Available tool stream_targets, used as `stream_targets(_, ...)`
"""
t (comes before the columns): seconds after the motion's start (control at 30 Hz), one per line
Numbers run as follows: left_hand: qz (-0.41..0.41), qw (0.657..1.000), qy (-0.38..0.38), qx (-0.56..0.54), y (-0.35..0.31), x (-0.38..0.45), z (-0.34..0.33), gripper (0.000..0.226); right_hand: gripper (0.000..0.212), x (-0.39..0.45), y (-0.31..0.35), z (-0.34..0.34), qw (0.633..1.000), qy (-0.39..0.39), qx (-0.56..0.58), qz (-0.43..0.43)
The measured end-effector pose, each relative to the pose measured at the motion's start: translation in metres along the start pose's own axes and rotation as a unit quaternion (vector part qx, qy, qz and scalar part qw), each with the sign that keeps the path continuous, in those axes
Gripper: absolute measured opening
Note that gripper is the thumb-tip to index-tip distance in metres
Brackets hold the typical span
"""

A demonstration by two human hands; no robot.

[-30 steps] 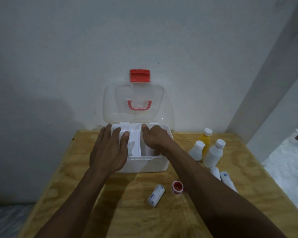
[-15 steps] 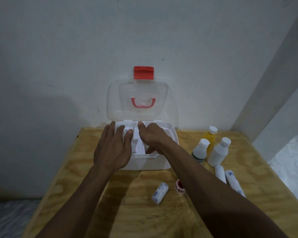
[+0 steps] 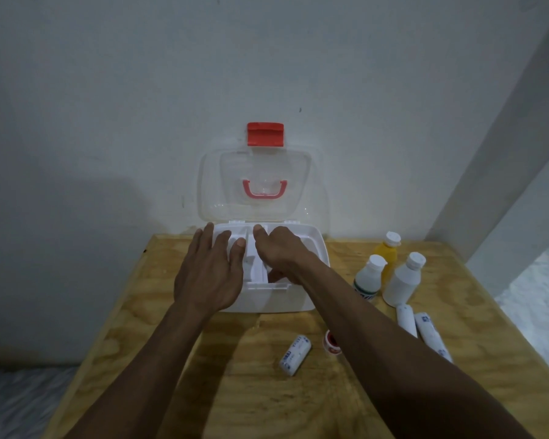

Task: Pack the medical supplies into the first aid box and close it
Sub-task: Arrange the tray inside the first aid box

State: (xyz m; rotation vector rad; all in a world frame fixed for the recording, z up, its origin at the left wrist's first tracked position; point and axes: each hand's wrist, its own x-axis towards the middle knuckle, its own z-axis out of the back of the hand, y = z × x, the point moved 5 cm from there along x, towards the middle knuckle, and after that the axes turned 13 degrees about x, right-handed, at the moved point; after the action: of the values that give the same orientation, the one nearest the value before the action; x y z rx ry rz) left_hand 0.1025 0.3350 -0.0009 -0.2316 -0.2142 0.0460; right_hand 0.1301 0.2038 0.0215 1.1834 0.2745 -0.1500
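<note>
The white first aid box (image 3: 266, 304) stands on the wooden table against the wall. Its clear lid (image 3: 257, 172), with a red latch (image 3: 265, 134), is upright. My left hand (image 3: 209, 274) lies flat on the left part of the inner tray, fingers spread. My right hand (image 3: 282, 251) reaches into the right compartment with its fingers curled down and mostly hidden. Right of the box stand a yellow bottle (image 3: 387, 255) and two white bottles (image 3: 369, 278) (image 3: 404, 280). Two white wrapped rolls (image 3: 406, 320) (image 3: 431, 340), another wrapped roll (image 3: 294, 354) and a red tape roll (image 3: 331, 342) lie in front.
The table (image 3: 260, 400) is light plywood, with its left edge close to the box and its back edge against the grey wall. A wall corner rises at the right, behind the bottles.
Both hands stay on the box with little movement. The view has shifted slightly, so the box and the supplies sit a bit further right in the picture.
</note>
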Motion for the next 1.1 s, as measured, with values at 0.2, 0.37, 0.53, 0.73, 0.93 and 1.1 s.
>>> stream_targets(0.2,0.002,1.0,0.012,-0.001,0.002,0.001,-0.002,0.064,0.049,-0.007,0.002,0.014,1.0,-0.017,-0.018,0.01)
stream_targets(0.37,0.012,0.999,0.024,0.027,0.001,0.002,0.002,0.065,0.051,-0.027,0.011,0.043,0.988,-0.09,-0.066,0.11)
stream_targets(0.53,-0.015,0.986,-0.151,0.064,-0.018,-0.02,0.034,0.059,0.031,-0.08,0.006,0.087,0.958,-0.139,-0.135,0.209)
stream_targets(0.73,-0.141,0.967,-0.202,-0.073,-0.078,-0.091,0.033,0.031,0.017,-0.114,-0.059,0.118,0.955,-0.131,-0.168,0.209)
stream_targets(0.93,-0.185,0.982,-0.028,-0.021,-0.113,-0.129,-0.021,0.025,0.024,-0.115,-0.129,0.115,0.949,-0.113,-0.234,0.178)
stream_targets(1.1,-0.162,0.986,0.017,0.034,-0.117,-0.132,-0.035,0.029,0.025,-0.114,-0.144,0.112,0.933,-0.112,-0.272,0.209)
